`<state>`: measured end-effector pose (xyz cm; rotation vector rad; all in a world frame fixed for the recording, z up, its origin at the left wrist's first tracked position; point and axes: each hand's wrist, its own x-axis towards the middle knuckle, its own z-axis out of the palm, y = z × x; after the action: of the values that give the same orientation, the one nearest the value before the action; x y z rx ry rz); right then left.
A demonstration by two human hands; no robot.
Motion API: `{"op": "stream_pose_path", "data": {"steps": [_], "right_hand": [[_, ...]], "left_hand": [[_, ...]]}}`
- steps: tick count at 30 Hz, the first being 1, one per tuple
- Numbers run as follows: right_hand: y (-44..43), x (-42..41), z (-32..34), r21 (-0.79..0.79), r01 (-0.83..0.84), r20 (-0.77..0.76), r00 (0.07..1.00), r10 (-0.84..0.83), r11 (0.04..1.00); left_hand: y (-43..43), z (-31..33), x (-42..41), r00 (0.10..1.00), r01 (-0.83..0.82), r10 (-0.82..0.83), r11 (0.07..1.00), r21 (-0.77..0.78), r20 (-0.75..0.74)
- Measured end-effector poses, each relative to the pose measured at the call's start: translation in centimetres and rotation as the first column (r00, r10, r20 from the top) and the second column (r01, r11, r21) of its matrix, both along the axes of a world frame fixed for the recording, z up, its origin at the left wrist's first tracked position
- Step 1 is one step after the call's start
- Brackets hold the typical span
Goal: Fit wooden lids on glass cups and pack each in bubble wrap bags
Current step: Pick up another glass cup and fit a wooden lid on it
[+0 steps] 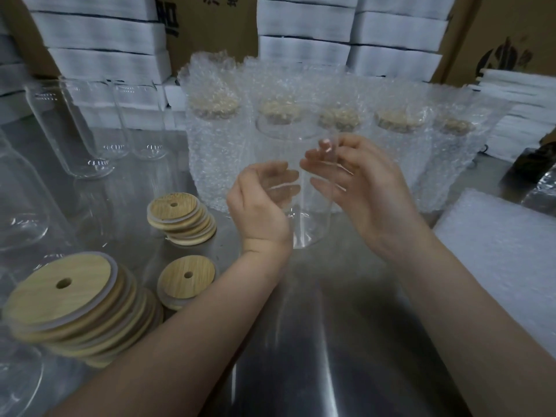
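We work over the steel bench (pixel 316 341). The wrapped cups (pixel 216 152), lids on, stand in a row at the back, likely to keep them out of the way. The pile of bubble wrap bags (pixel 496 236) lies to our right and the lid stacks (pixel 69 296) to our left, within reach. Between them we hold the bare glass cup (pixel 307 227) upright and lidless. Our left hand (pixel 261 206) curls round its lower wall; our right hand (pixel 358 182) wraps fingers and thumb near its rim.

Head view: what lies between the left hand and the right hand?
A clear glass cup without a lid lies between the left hand and the right hand, and both hold it. The head view shows this.
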<state>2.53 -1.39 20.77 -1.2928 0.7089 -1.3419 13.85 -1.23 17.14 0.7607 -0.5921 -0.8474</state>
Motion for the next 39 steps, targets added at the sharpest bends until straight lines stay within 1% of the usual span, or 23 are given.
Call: {"op": "stream_pose_path", "data": {"steps": [2,4,6,7,9,11,14,17,20,22,23,25,30,33,35,37,39], "right_hand": [[0.1,-0.1,-0.3,-0.099,-0.034,-0.172,0.985,0.017,0.994],[0.3,-0.4,-0.7,-0.205,-0.144,-0.361,0.930,0.061,0.968],[0.6,-0.3,-1.1,-0.203,-0.261,-0.490,0.862,0.133,0.944],[0.6,-0.2,-1.5,-0.199,-0.278,-0.506,0.850,0.145,0.940],[0.5,-0.1,-1.9,-0.200,-0.236,-0.452,0.883,0.124,0.951],[0.5,-0.2,-2.1,-0.174,-0.162,-0.343,0.935,0.095,0.971],[0.4,-0.5,-2.2,-0.174,-0.069,-0.236,0.971,0.026,0.982],[0.4,-0.4,-2.4,-0.259,0.007,-0.230,0.971,-0.069,0.966],[0.3,-0.4,-2.5,-0.337,0.006,-0.331,0.935,-0.124,0.941],[0.1,-0.8,-2.3,-0.329,-0.083,-0.419,0.906,-0.066,0.941],[0.1,-1.0,-2.2,-0.300,-0.133,-0.429,0.903,-0.010,0.945],[0.1,-1.1,-2.2,-0.262,-0.182,-0.389,0.919,0.069,0.948],[0.5,0.1,-2.7,-0.319,-0.098,-0.353,0.935,-0.022,0.943],[0.6,0.8,-3.0,-0.286,-0.074,-0.236,0.972,0.005,0.955],[0.5,1.0,-2.9,-0.247,-0.070,-0.167,0.986,0.028,0.966],[0.2,0.8,-2.9,-0.239,-0.066,-0.146,0.989,0.031,0.969],[-0.2,0.4,-2.9,-0.203,-0.101,-0.143,0.987,0.073,0.974]], "left_hand": [[0.3,0.3,0.1,0.978,0.125,-0.109,0.989,0.081,-0.178],[0.5,0.6,0.4,0.931,0.221,-0.178,0.970,0.104,-0.319],[1.0,0.9,0.6,0.882,0.272,-0.206,0.957,0.100,-0.424],[1.2,1.0,0.5,0.872,0.276,-0.199,0.955,0.112,-0.447],[1.7,1.1,0.3,0.865,0.266,-0.173,0.954,0.139,-0.471],[2.1,1.3,0.1,0.854,0.243,-0.133,0.957,0.160,-0.503],[2.7,1.7,-0.6,0.868,0.212,-0.088,0.955,0.205,-0.489],[3.4,1.5,-1.5,0.877,0.242,-0.146,0.957,0.158,-0.459],[3.2,0.9,-1.7,0.862,0.358,-0.291,0.929,0.091,-0.415],[2.9,0.5,-1.3,0.859,0.389,-0.334,0.919,0.069,-0.388],[2.7,0.3,-1.2,0.864,0.373,-0.322,0.926,0.063,-0.386],[2.3,-0.1,-0.8,0.876,0.328,-0.271,0.941,0.081,-0.398],[1.1,-1.3,-0.6,0.871,0.299,-0.229,0.949,0.099,-0.434],[0.8,-1.9,-0.5,0.879,0.275,-0.200,0.954,0.117,-0.433],[0.7,-2.1,-0.3,0.898,0.256,-0.189,0.959,0.123,-0.397],[0.6,-2.2,-0.3,0.922,0.237,-0.175,0.961,0.144,-0.346],[0.6,-2.2,-0.3,0.920,0.245,-0.187,0.961,0.132,-0.344]]}}
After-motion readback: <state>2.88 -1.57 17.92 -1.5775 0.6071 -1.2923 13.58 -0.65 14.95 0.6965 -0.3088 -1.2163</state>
